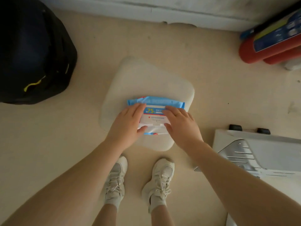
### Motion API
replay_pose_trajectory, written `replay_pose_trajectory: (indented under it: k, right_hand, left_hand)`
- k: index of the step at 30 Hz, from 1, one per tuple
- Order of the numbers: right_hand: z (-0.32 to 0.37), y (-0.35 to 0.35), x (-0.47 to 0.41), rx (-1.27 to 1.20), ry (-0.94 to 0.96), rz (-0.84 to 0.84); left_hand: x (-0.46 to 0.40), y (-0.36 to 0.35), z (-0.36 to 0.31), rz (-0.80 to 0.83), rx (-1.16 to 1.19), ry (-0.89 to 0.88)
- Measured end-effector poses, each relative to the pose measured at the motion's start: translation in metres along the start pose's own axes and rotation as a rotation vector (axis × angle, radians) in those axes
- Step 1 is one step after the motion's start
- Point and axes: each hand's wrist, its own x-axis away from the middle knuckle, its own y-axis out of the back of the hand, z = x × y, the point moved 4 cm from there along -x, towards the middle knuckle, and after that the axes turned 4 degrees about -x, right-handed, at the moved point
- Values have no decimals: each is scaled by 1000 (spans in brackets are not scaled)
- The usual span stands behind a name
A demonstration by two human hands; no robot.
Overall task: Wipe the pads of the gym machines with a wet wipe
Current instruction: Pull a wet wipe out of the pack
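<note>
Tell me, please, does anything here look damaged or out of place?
The baseboard looks chipped along its lower edge, and the floor at the right bears marks. Otherwise nothing stands out: the wipes pack lies on the pad.

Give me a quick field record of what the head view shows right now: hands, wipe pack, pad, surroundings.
left hand: left hand holds the left end of the wet wipe pack, thumb at its near edge
right hand: right hand rests on the pack's right end, fingers fairly straight
pack location: lying on the white seat pad
wipe out: none visible yet
left of pad: black bag
far right: red cylinders
near right: white machine part
</note>
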Motion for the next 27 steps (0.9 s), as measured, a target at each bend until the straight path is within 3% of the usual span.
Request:
replay_pose_trajectory:
  k: [2,6,9,12,15,19,22,24,27]
  right_hand:
    - [-3,11,-8,-36,-17,-58]
    - [-10,26,-27,-140,-86,57]
    - [5,19,-31,195,108,244]
    - [8,13,-31,290,175,243]
    - [1,19,-26,20,126,144]
    - [-9,25,-29,-160,-196,-130]
    - [-4,16,-32,-741,-530,-305]
    - [4,11,-32,-838,-536,-372]
    - [20,3,-28,-557,-281,-203]
  left_hand:
    - [-3,0,2,-29,-27,-8]
    - [-6,2,3,-79,-67,-26]
    - [-7,0,6,-81,-102,-50]
    - [-8,0,7,-81,-104,-45]
    - [-6,1,8,-138,-72,-53]
    - [-4,3,6,-193,-11,-94]
    - [-5,5,4,-159,-44,-128]
    - [-7,3,3,-130,-90,-120]
    - [-9,0,3,-120,-161,-94]
